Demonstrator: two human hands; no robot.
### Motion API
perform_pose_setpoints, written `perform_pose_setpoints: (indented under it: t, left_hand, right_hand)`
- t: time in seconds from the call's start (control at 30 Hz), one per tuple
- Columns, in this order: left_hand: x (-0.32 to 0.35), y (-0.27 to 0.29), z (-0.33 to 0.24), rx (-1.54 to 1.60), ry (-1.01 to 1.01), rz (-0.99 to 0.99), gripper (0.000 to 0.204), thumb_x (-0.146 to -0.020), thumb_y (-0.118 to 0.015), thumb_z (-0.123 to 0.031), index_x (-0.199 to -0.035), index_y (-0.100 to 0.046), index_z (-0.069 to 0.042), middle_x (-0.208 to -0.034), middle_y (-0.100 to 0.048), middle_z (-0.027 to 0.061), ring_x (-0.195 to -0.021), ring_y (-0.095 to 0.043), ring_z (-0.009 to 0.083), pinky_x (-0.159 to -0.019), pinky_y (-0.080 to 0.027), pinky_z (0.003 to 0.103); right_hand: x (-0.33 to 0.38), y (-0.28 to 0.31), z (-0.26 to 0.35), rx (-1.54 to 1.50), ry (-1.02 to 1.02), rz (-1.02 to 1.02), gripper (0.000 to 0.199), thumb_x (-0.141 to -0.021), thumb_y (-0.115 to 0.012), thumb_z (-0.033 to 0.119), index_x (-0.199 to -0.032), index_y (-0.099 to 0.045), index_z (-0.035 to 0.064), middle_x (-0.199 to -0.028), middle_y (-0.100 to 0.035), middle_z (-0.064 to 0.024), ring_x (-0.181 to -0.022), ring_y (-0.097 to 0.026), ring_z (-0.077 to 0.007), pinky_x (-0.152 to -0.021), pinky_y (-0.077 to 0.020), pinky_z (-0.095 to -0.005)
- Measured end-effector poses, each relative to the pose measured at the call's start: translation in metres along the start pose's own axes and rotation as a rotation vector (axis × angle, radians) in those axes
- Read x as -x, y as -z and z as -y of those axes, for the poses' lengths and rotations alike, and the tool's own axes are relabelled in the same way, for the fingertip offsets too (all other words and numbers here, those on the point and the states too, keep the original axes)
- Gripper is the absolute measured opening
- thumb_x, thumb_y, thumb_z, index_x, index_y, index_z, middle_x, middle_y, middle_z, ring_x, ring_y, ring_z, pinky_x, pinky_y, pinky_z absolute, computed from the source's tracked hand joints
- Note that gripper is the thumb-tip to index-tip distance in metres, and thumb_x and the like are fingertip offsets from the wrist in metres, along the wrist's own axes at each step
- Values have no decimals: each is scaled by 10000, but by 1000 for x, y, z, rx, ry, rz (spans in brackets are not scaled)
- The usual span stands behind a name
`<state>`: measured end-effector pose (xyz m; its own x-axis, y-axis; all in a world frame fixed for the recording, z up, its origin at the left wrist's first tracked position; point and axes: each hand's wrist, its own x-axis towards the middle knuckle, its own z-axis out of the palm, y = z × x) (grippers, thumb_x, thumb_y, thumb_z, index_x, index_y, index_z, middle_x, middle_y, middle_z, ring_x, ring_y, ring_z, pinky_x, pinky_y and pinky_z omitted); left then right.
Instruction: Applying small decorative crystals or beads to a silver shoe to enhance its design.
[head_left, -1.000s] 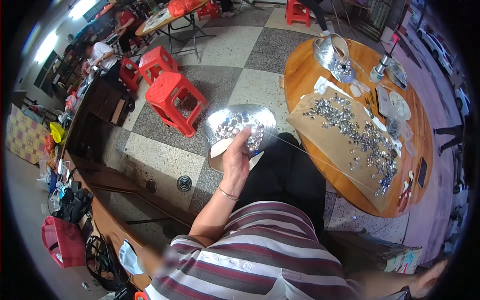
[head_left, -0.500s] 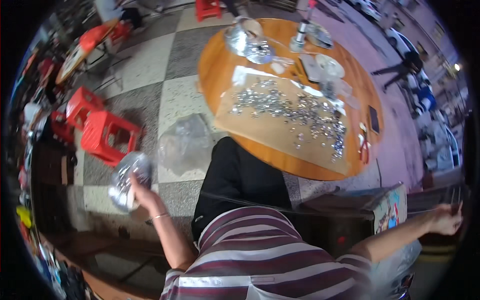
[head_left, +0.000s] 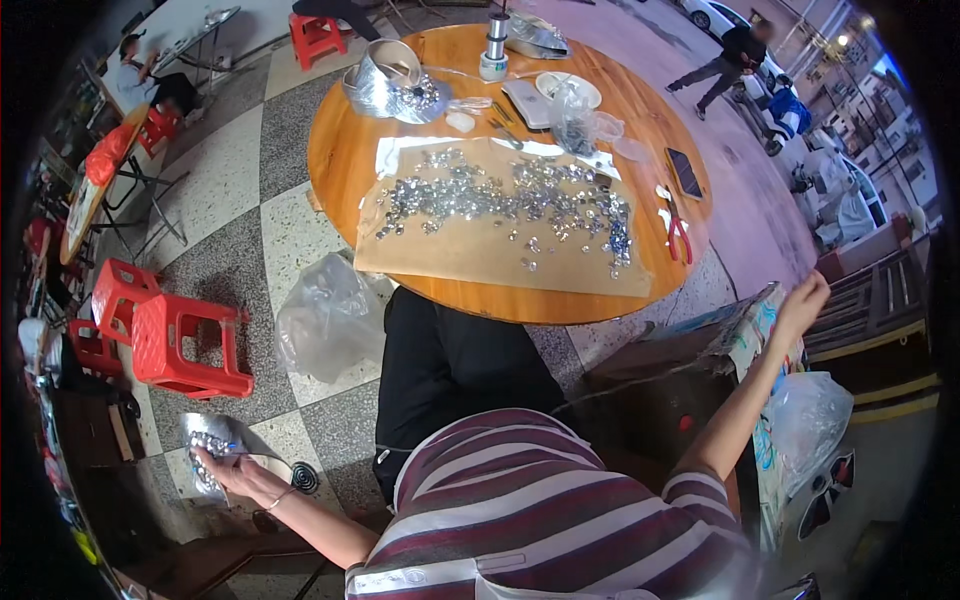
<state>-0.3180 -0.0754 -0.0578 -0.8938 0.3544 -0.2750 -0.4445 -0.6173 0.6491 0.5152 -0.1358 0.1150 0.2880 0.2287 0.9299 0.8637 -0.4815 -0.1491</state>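
Low on the left, my left hand (head_left: 230,472) grips a shiny silver visor-like headpiece (head_left: 210,430) with clear gems along one part. My right hand (head_left: 803,298) is raised far out to the right, its fingers pinched together; what they hold is too fine to make out. A thin pale strand (head_left: 640,380) runs across the dark space right of my lap. In front, several loose clear and silvery gems (head_left: 470,195) lie scattered over a brown paper sheet (head_left: 450,262) on a round wooden table (head_left: 335,160). A similar silver gem-covered headpiece (head_left: 375,90) stands at the table's far left.
Red-handled pliers (head_left: 677,232) and a phone (head_left: 684,174) lie at the table's right. A wire spool (head_left: 496,38), white dish (head_left: 580,85) and plastic bag (head_left: 572,125) sit farther back. Red stools (head_left: 190,345) and a clear bag (head_left: 330,318) are on the floor. One person (head_left: 735,60) stands beyond.
My left hand has moved left and down with the headpiece, turning its gem-covered part into view. My right hand has come up and inward. The whole view has shifted.
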Motion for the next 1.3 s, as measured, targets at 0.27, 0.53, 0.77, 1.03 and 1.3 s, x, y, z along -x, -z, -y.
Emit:
perform_pose_setpoints:
  t: [0.27,0.53,0.77,1.03,1.3]
  left_hand:
    - [123,-62,52,-276,182,398,466,-784,-663,-96,-1203,-468,-40,-1093,-575,98,-988,-562,227,-848,-479,425]
    - [176,-90,43,-519,399,548,382,-722,-714,-14,-1065,-546,2,-964,-608,68,-842,-597,146,-781,-493,274]
    - [172,-91,72,-433,426,624,369,-733,-708,-9,-1065,-547,4,-962,-609,69,-866,-596,145,-789,-490,277]
    - [168,-84,93,-404,416,626,367,-742,-703,-8,-1072,-542,-1,-968,-608,74,-869,-598,149,-789,-491,283]
    - [169,-78,107,-384,451,618,350,-760,-684,-21,-1078,-537,1,-978,-605,77,-861,-599,154,-786,-492,289]
  right_hand:
    - [124,-43,239,-796,-19,918,205,-913,-485,175,-1025,-591,40,-809,-584,-79,-724,-543,-182,-598,-417,-288]
    - [145,-55,348,-674,360,1059,159,-854,-555,149,-957,-648,72,-826,-562,-151,-697,-549,-293,-643,-426,-338]
    - [162,-85,347,-659,447,1129,164,-846,-563,157,-965,-654,93,-818,-547,-145,-721,-548,-316,-655,-429,-363]
    - [166,-75,366,-793,347,1007,163,-839,-572,166,-946,-653,74,-783,-535,-158,-686,-551,-328,-618,-433,-389]
    - [189,-60,419,-896,265,1085,117,-830,-574,106,-887,-639,28,-735,-542,-127,-603,-540,-243,-548,-416,-324]
